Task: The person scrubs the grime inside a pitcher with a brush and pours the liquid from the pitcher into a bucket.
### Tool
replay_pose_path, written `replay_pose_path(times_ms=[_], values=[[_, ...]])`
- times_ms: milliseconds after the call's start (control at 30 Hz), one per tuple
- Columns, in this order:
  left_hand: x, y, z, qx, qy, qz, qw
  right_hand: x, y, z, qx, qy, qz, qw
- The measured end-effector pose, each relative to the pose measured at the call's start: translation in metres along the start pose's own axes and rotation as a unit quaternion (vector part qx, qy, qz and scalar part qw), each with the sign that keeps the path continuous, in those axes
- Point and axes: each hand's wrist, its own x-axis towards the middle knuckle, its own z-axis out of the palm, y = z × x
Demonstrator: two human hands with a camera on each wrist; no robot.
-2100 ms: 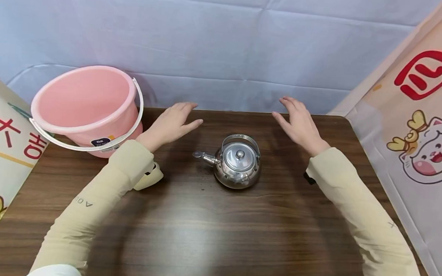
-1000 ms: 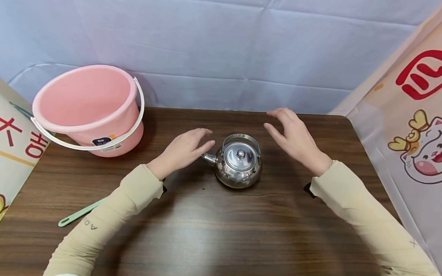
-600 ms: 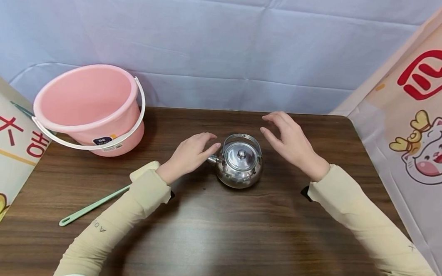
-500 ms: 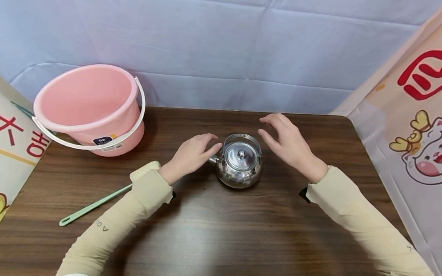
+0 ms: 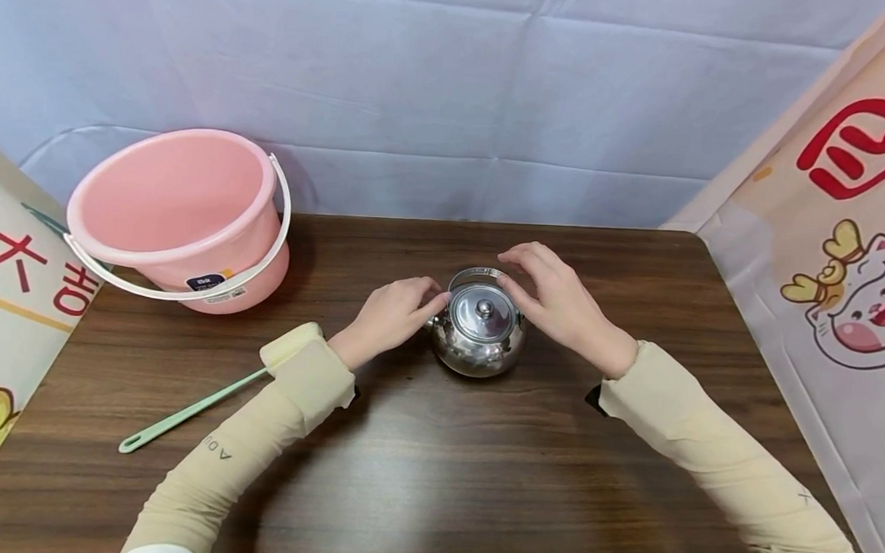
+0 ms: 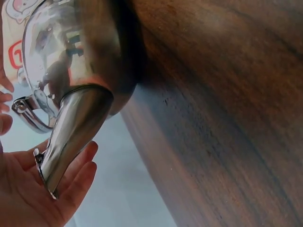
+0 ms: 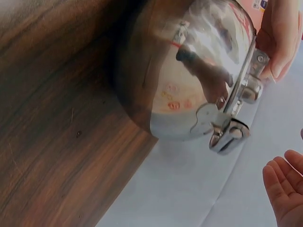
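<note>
A shiny steel kettle (image 5: 476, 358) stands upright on the wooden table, lid on and bail handle (image 5: 474, 272) raised. My left hand (image 5: 390, 314) is at its spout side, fingers gently bent. In the left wrist view the spout (image 6: 78, 132) lies in front of that palm, fingers behind it and not wrapped round. From the right, my right hand (image 5: 561, 304) reaches over the kettle's edge, thumb and fingers apart near the handle. The right wrist view has the right fingers (image 7: 281, 184) spread loosely away from the metal, holding nothing.
A pink bucket (image 5: 188, 267) with a white handle stands at the back left. A sponge brush with a green handle (image 5: 187, 413) and pale yellow head (image 5: 292, 345) lies left of the kettle, partly under my left sleeve. A pale cloth wall (image 5: 422, 100) rises behind the table (image 5: 477, 479).
My left hand has come right and toward me from beside the bucket to the spout. The right hand has moved left and down to the kettle's handle. The kettle stays put.
</note>
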Motion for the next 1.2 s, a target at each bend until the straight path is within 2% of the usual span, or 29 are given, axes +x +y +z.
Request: replay_pose_path(times_ms=[200,700,1033,1200], values=[[-0.002,0.001,0.002,0.004,-0.018,0.003,0.9998,-0.001,-0.001,0.007,-0.002,-0.006,-0.008,1.0],[-0.005,-0.005,0.003,0.003,-0.029,0.017,0.9994,-0.004,0.0,0.016,0.006,-0.018,-0.018,1.0],[-0.005,-0.007,-0.002,-0.005,-0.068,0.027,0.9973,-0.006,-0.001,0.02,0.004,-0.022,-0.02,1.0],[-0.006,-0.008,-0.002,0.004,-0.076,0.036,0.9964,-0.006,-0.001,0.022,0.008,-0.035,-0.024,0.999]])
